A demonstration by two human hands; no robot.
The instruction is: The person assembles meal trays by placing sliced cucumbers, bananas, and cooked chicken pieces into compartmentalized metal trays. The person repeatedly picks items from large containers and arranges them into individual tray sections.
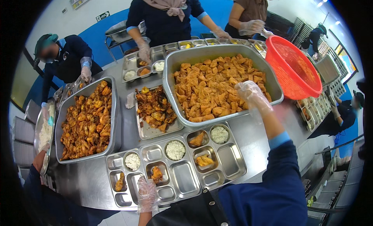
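Steel trays by left hand | right hand at fried pieces | opening, hold unclear

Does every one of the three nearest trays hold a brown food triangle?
No, only the right tray holds a food triangle; the left tray and middle tray have none.

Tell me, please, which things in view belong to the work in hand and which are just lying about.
Apparently in use:
right hand at fried pieces
grey tub holding them
chicken tub
left hand at three divided steel trays

Apparently aside:
red basket
crumpled white scrap
wall sign
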